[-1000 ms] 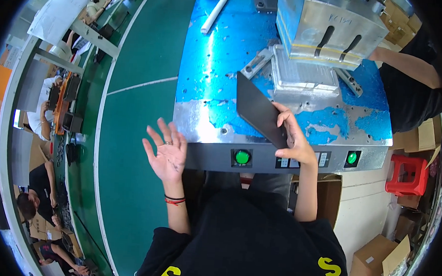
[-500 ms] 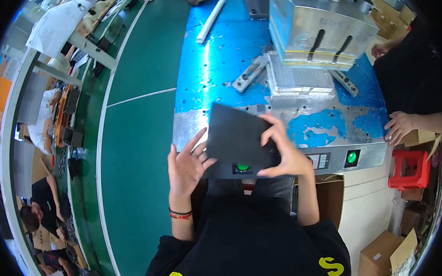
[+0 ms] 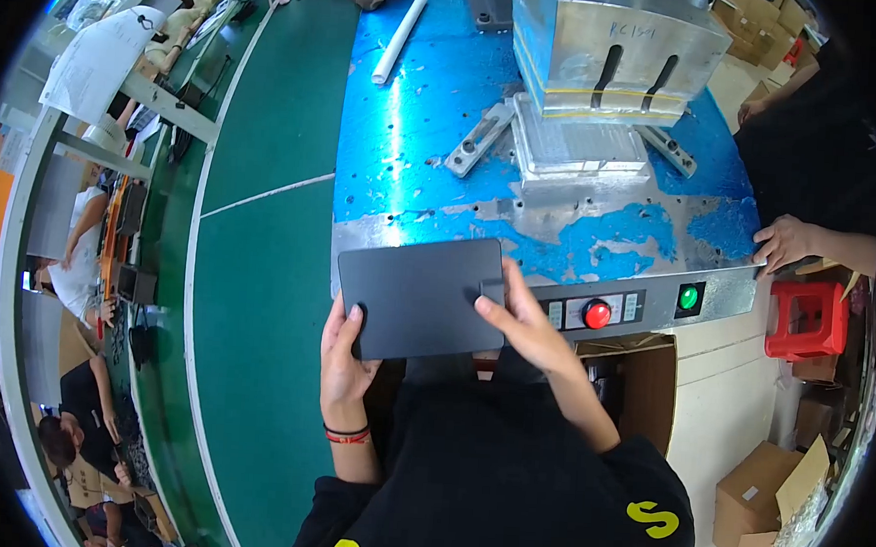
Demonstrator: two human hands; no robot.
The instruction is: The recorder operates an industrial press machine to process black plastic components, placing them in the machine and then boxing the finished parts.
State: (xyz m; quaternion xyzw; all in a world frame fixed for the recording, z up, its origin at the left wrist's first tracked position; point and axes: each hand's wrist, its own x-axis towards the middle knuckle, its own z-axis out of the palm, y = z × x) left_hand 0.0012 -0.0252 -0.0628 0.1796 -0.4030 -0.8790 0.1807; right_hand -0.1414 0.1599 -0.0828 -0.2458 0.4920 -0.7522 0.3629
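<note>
A flat black rectangular panel [image 3: 417, 297] with rounded corners is held up in front of my body, its broad face turned upward. At its lower left corner my left hand [image 3: 342, 363] grips the edge, thumb on top and fingers underneath. My right hand [image 3: 529, 328] clasps the right side, the thumb across a small dark raised piece at that edge. Beyond the panel, a clear-topped metal fixture [image 3: 581, 152] sits on the blue machine table [image 3: 414, 163]. A large metal block [image 3: 618, 60] stands above the fixture.
Metal clamp bars [image 3: 480, 140] flank the fixture. A white tube [image 3: 401, 39] lies at the far left of the table. The front panel carries a red button [image 3: 595, 313] and a green button [image 3: 688, 298]. A co-worker's hand [image 3: 788, 242] rests on the right corner, near a red stool [image 3: 807, 321].
The panel has turned from a tilted position to lie nearly flat toward me. My left hand, open beside it before, has closed on its left edge. The red button has come into sight.
</note>
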